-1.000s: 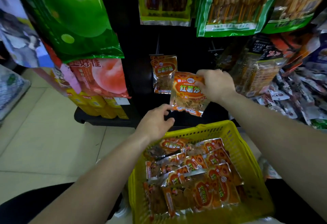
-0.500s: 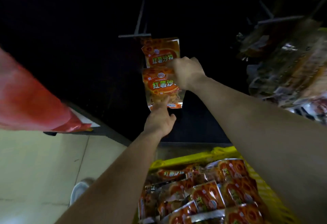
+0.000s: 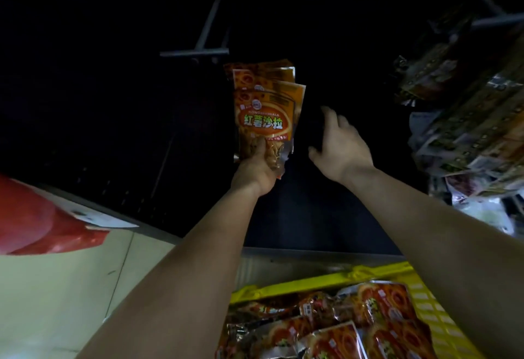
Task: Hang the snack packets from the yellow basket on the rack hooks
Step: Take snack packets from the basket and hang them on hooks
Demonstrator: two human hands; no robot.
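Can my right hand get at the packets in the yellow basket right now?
Probably yes. The right hand is open and holds nothing, and the packets lie uncovered in the open-topped yellow basket below it. The left hand grips the hanging packet.

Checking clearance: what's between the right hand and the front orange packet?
In the head view only dark rack panel shows between the right hand and the front orange packet, whose bottom the left hand grips.
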